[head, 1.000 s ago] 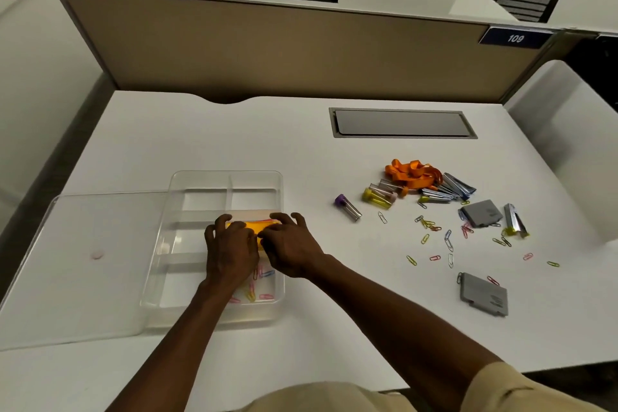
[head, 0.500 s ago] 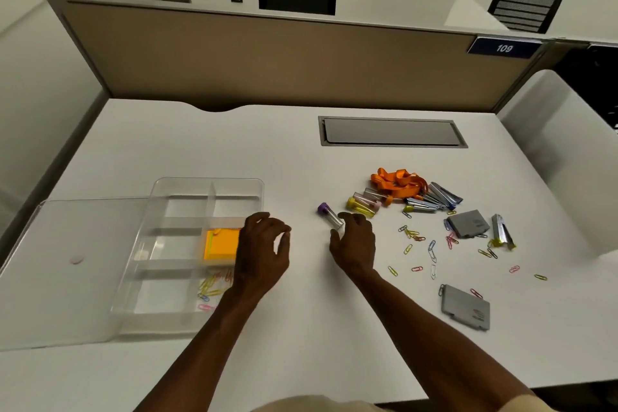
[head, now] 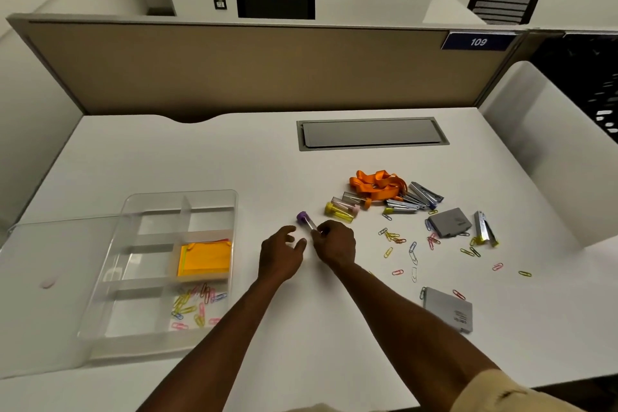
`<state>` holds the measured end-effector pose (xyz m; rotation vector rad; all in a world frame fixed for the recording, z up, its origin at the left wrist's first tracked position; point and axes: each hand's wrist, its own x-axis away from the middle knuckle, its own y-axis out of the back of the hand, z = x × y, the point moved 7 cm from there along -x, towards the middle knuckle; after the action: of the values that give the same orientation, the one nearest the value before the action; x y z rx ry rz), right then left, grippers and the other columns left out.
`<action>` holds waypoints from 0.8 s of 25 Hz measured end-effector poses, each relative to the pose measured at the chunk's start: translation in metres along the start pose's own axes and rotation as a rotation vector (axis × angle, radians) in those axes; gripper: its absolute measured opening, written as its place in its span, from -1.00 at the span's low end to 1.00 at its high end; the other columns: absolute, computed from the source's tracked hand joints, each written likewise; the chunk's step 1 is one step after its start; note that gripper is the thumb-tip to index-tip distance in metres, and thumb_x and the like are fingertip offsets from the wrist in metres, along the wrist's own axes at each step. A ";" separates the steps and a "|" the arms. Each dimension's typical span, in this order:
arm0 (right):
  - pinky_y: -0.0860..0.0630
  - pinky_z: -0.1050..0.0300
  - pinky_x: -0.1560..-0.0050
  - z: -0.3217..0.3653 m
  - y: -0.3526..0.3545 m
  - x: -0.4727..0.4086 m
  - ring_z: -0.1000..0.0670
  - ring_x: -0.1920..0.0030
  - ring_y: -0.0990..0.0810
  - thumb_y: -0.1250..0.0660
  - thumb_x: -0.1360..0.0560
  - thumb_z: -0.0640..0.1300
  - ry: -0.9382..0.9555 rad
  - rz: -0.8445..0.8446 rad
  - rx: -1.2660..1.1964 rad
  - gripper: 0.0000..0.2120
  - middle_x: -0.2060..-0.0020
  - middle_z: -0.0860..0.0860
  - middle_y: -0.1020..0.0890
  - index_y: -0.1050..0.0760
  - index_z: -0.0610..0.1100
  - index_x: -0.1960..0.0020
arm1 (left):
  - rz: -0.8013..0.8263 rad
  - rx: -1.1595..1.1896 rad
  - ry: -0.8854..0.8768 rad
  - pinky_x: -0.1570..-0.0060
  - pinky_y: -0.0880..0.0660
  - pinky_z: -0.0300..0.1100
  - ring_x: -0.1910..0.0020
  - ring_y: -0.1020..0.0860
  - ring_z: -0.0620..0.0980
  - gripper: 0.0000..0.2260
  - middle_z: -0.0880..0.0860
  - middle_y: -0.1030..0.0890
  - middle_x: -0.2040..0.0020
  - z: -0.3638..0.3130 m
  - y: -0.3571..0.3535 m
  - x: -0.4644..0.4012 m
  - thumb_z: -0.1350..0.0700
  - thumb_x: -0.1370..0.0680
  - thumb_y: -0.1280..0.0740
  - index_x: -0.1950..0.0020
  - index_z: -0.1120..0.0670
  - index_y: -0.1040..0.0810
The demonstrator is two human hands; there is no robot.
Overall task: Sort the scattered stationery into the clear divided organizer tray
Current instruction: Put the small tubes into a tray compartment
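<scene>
Stationery lay spread over the white desk [head: 234, 157], with a clear plastic divided organizer tray [head: 133, 278] at the left, its flat transparent lid [head: 43, 278] lying against its left side. Inside the tray, a stack of orange and yellow sticky notes [head: 204, 259] filled the middle compartment on the right, and a cluster of coloured paper clips [head: 195, 306] sat in the near right compartment; the other compartments held nothing visible. The right hand [head: 334, 242] pinched the near end of a small clear tube with a purple cap [head: 306, 219] resting on the desk between tray and clutter. The left hand [head: 281, 252] hovered just beside it, fingers loosely spread and gripping nothing. Farther right lay more capped tubes [head: 339, 209], an orange lanyard [head: 376, 182], grey cards [head: 448, 222] and loose paper clips [head: 393, 237].
</scene>
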<state>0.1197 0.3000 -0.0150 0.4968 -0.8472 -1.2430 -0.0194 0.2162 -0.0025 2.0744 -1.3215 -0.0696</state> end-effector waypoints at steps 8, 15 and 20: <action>-0.53 0.26 0.31 0.004 -0.004 0.029 0.07 0.24 -0.71 -0.46 -0.44 0.13 0.171 0.349 -0.303 -0.73 0.12 0.07 -0.73 -0.69 -0.03 -0.01 | -0.030 0.433 0.188 0.02 -0.62 -0.04 0.07 -0.66 0.02 -0.87 0.06 -0.68 -0.01 0.026 -0.006 -0.017 0.04 -0.53 -0.41 -0.05 -0.09 -0.55; -0.50 0.02 -0.09 -0.008 0.065 -0.039 -0.10 -0.20 -0.52 -0.45 -0.45 -0.04 0.197 -0.181 0.225 -0.61 -0.19 -0.05 -0.57 -0.56 -0.03 -0.26 | -0.020 0.368 0.100 0.03 -0.63 0.02 0.01 -0.60 0.05 -0.75 0.01 -0.62 -0.02 0.020 -0.002 -0.013 0.06 -0.48 -0.47 -0.13 -0.11 -0.56; -0.49 0.05 0.05 -0.012 0.055 -0.044 -0.13 -0.09 -0.56 -0.42 -0.47 -0.01 0.270 -0.114 0.426 -0.70 -0.11 -0.08 -0.56 -0.56 -0.03 -0.18 | 0.017 0.419 0.087 0.01 -0.63 -0.01 -0.02 -0.60 0.01 -0.71 0.00 -0.64 -0.03 0.019 -0.006 -0.014 0.10 -0.49 -0.47 -0.18 -0.08 -0.57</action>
<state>0.1588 0.3559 0.0059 1.0442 -0.8612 -1.0659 -0.0287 0.2197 -0.0248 2.3776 -1.3895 0.3279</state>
